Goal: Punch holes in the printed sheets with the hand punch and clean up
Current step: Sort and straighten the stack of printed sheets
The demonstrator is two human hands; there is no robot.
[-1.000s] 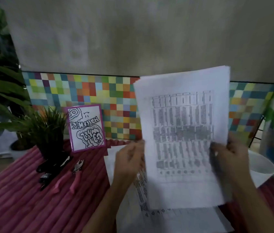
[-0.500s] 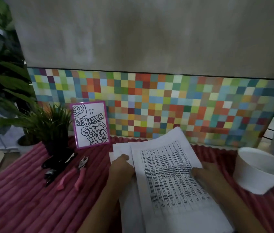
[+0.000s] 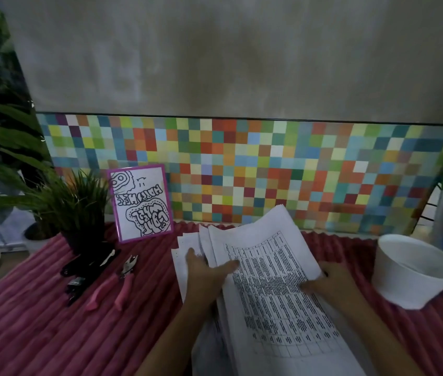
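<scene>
Printed sheets [image 3: 274, 289] were pressed by the left hand [image 3: 204, 272], fingers spread; right hand [image 3: 331, 283] was laid on their edge, grip kinda unclear. Hand punch [image 3: 118, 283] was parked left of them.

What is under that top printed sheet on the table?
More sheets show past the left edge of the top sheet, under the left hand. They lie on the pink cloth. How many, and anything beneath the pile, is covered.
</scene>
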